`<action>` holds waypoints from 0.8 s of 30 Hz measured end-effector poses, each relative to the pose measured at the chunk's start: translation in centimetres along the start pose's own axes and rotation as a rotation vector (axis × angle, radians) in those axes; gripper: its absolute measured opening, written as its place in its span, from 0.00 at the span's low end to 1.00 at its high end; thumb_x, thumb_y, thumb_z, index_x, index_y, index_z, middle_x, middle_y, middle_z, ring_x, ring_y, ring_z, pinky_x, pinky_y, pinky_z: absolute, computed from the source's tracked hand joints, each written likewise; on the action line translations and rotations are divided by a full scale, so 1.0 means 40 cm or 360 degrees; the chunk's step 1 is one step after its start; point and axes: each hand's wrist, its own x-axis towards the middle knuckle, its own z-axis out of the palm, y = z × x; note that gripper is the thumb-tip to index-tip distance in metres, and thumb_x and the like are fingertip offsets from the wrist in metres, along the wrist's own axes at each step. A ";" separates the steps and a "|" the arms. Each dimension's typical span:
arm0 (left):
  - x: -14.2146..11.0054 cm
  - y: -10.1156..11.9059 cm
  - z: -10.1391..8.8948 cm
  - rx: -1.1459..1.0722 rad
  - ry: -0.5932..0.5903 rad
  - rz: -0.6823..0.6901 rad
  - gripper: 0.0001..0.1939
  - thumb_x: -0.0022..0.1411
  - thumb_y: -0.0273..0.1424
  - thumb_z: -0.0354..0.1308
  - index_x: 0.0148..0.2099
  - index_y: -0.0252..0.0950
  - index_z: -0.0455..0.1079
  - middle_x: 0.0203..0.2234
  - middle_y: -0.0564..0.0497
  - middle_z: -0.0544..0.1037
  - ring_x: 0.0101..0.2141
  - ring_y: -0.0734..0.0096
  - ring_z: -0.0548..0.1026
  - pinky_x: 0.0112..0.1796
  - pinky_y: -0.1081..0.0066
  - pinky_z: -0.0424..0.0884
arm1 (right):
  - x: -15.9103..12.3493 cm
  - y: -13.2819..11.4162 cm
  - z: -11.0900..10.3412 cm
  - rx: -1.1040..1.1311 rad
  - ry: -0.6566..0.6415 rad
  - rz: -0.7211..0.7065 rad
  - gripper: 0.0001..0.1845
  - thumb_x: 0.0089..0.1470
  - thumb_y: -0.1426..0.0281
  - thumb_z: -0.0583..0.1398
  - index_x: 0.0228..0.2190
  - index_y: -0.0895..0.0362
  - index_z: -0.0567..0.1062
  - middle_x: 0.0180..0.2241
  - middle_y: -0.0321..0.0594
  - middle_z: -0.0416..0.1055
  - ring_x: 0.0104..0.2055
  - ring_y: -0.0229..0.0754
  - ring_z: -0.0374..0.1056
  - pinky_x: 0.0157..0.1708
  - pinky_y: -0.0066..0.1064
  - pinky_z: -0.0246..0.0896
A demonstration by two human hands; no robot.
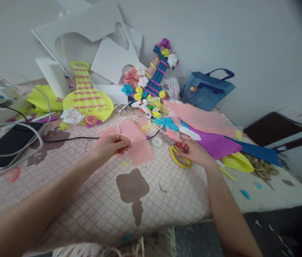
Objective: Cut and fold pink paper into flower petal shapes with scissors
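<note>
Between the thumb and fingers of my left hand (115, 145) is the edge of a piece of pink crepe paper (138, 144), held just over the table. My right hand (192, 151) is closed around a handle of the scissors (180, 159), which have one red and one yellow loop. Their blades point up and to the left, toward the paper scraps. A small white disc (156, 142) lies between the paper and the scissors. More pink paper sits behind my left hand.
A yellow paper guitar (86, 101) and a blue one (156, 76) with paper flowers lean at the back. Near them lies a glue gun (143, 106). Coloured paper sheets (207, 141) spread right; a black tablet (8, 144) and cables are left. A blue bag (207, 91) stands behind.
</note>
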 end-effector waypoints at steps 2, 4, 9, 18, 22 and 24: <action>0.001 -0.002 -0.001 -0.0022 -0.0008 -0.0006 0.14 0.48 0.37 0.65 0.31 0.32 0.70 0.26 0.50 0.76 0.26 0.78 0.70 0.28 0.76 0.65 | 0.000 -0.001 0.004 -0.0043 -0.0047 -0.0031 0.19 0.40 0.53 0.63 0.25 0.54 0.65 0.29 0.40 0.69 0.38 0.48 0.65 0.31 0.32 0.57; 0.001 -0.005 0.000 -0.0043 -0.0027 0.0004 0.13 0.49 0.37 0.65 0.31 0.32 0.69 0.26 0.50 0.76 0.25 0.79 0.70 0.27 0.77 0.64 | -0.002 -0.002 0.010 -0.0034 -0.0069 -0.0016 0.19 0.41 0.53 0.63 0.27 0.54 0.66 0.30 0.40 0.69 0.37 0.47 0.66 0.30 0.32 0.57; 0.002 -0.008 0.002 -0.0108 -0.0044 0.0054 0.14 0.47 0.37 0.66 0.30 0.33 0.69 0.25 0.51 0.75 0.24 0.80 0.69 0.26 0.77 0.64 | -0.014 -0.001 0.022 0.0012 -0.0091 0.0101 0.18 0.44 0.56 0.62 0.31 0.54 0.67 0.29 0.40 0.70 0.30 0.43 0.67 0.27 0.31 0.57; 0.004 0.003 -0.002 -0.0233 -0.0027 0.0047 0.14 0.44 0.34 0.68 0.30 0.32 0.70 0.26 0.51 0.77 0.25 0.79 0.71 0.29 0.76 0.66 | -0.024 -0.006 -0.025 0.1157 0.0093 0.0143 0.21 0.45 0.54 0.61 0.36 0.54 0.66 0.33 0.41 0.70 0.32 0.41 0.67 0.31 0.32 0.63; -0.001 0.010 -0.001 -0.0268 -0.0065 0.0026 0.11 0.46 0.32 0.67 0.31 0.32 0.71 0.26 0.50 0.77 0.25 0.80 0.71 0.29 0.76 0.66 | -0.027 -0.100 -0.020 0.1582 -0.0014 0.0009 0.23 0.42 0.53 0.63 0.36 0.52 0.67 0.28 0.35 0.64 0.24 0.36 0.60 0.22 0.29 0.58; -0.003 0.011 -0.002 -0.0280 -0.0067 0.0007 0.10 0.48 0.31 0.66 0.31 0.32 0.71 0.26 0.51 0.77 0.25 0.80 0.71 0.29 0.77 0.67 | -0.027 -0.151 -0.003 0.1689 -0.0125 -0.0037 0.21 0.42 0.54 0.63 0.35 0.51 0.67 0.26 0.33 0.60 0.23 0.35 0.57 0.20 0.28 0.56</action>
